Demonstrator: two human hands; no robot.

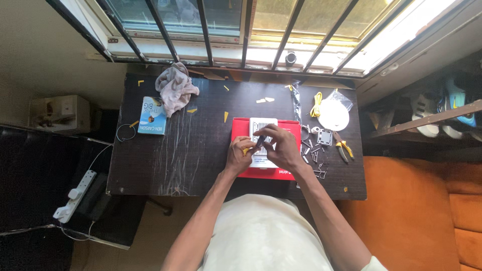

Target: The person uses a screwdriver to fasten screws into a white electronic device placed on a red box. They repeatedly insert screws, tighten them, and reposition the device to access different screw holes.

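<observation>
Both my hands meet over a white vented device that lies on a red box on the dark table. My left hand pinches something small with a yellow part. My right hand grips a small dark tool or part, its tip against the white device. What exactly each hand holds is too small to tell.
Screws and small metal parts, yellow-handled pliers, a grey square part, a white disc and a yellow cable lie right of the box. A blue book and crumpled cloth sit at the far left. A power strip lies on the floor.
</observation>
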